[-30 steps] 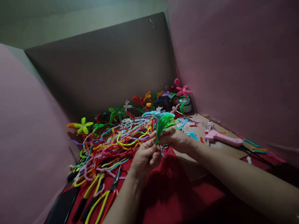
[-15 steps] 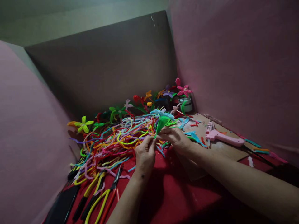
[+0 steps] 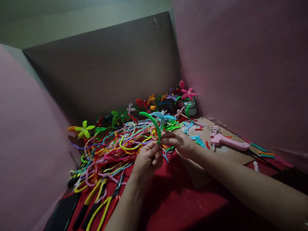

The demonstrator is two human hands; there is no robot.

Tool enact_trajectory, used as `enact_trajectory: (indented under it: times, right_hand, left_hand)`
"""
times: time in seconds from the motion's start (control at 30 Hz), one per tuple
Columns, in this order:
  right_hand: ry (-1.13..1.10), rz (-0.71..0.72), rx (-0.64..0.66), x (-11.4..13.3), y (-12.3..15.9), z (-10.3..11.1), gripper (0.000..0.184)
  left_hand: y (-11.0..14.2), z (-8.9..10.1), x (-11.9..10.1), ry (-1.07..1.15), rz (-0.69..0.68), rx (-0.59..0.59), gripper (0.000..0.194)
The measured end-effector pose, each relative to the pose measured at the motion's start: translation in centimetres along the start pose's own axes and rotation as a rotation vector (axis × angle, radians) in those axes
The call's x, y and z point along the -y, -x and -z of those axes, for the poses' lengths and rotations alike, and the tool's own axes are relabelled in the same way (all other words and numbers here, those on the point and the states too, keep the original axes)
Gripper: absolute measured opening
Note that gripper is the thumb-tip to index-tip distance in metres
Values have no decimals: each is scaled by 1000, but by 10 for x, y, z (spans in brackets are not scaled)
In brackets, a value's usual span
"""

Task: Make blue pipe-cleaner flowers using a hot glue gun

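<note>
My left hand [image 3: 148, 158] is closed, pinching the stem of a light-blue pipe-cleaner flower [image 3: 163, 117] low down. Its blue petals spread above my fingers. A curved green pipe-cleaner leaf [image 3: 154, 123] rises from the stem and bends to the left. Close on the right, my right hand [image 3: 178, 142] has its thumb and fingers pressed together at the foot of the leaf. My fingers hide most of the stem. Just behind both hands lies a big tangled pile of colourful pipe cleaners [image 3: 113, 147].
Finished pipe-cleaner flowers [image 3: 84, 129] line the back. On the right, a pink glue gun [image 3: 228, 141] rests on a brown board [image 3: 243, 156], near blue pieces [image 3: 198, 140]. Front left hold yellow-handled pliers [image 3: 90, 195], scissors [image 3: 106, 205] and a black flat object [image 3: 63, 211]. Pink walls [image 3: 240, 64] flank the red surface.
The green leaf has turned from broad side to a thin curve leaning left. My left hand has rolled, showing more of its curled fingers. The view has shifted slightly.
</note>
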State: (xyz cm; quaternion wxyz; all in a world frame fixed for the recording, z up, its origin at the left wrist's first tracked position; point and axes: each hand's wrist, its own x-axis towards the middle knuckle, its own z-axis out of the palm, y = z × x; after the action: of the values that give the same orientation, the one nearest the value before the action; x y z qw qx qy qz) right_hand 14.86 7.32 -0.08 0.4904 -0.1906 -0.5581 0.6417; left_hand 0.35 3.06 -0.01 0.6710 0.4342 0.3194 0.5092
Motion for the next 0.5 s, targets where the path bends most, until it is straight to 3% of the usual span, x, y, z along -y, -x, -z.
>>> enact_trajectory:
  times: [0.1, 0.2, 0.27, 0.4, 0.5]
  right_hand:
    - [-72, -25, 78, -4, -1, 3, 13]
    - [-72, 28, 57, -5, -2, 3, 11]
    - [-56, 75, -24, -4, -3, 1, 9]
    - [-40, 57, -193, -5, -3, -2, 13]
    - [60, 73, -147, -10, -2, -2, 15]
  left_hand:
    - [2, 2, 2, 68, 53, 63, 17]
    - [1, -1, 3, -3, 46, 64, 18]
    - [0, -4, 4, -204, -50, -8, 20]
    - [-2, -5, 12, -787, -384, -265, 15]
    - [-3, -3, 17, -901, -441, -343, 16]
